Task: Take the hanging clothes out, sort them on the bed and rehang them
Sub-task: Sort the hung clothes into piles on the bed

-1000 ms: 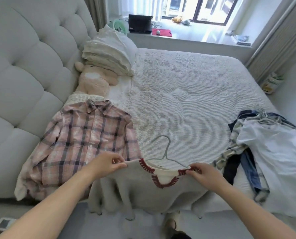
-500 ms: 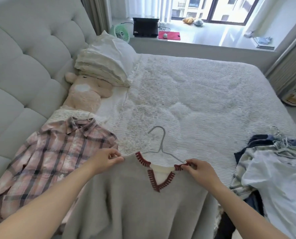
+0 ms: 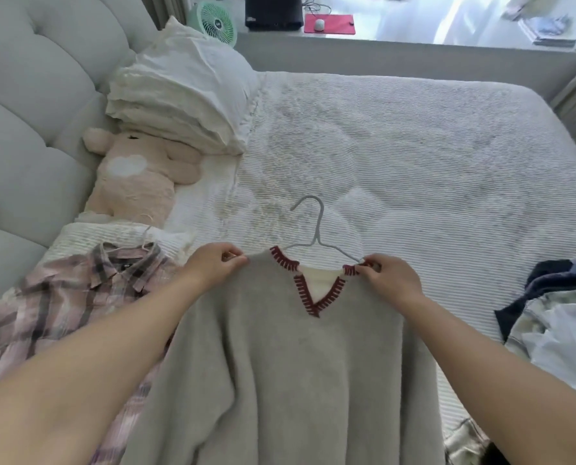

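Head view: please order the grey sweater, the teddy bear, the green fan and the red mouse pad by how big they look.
1. Grey sweater, largest, though nearest the camera.
2. Teddy bear.
3 and 4. Green fan and red mouse pad look alike; both are far away, so I do not rank them.

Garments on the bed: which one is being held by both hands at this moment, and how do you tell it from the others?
The grey V-neck sweater with dark red neckline stitching, on a wire hanger. The left hand and right hand pinch its shoulders; the plaid shirt lies untouched.
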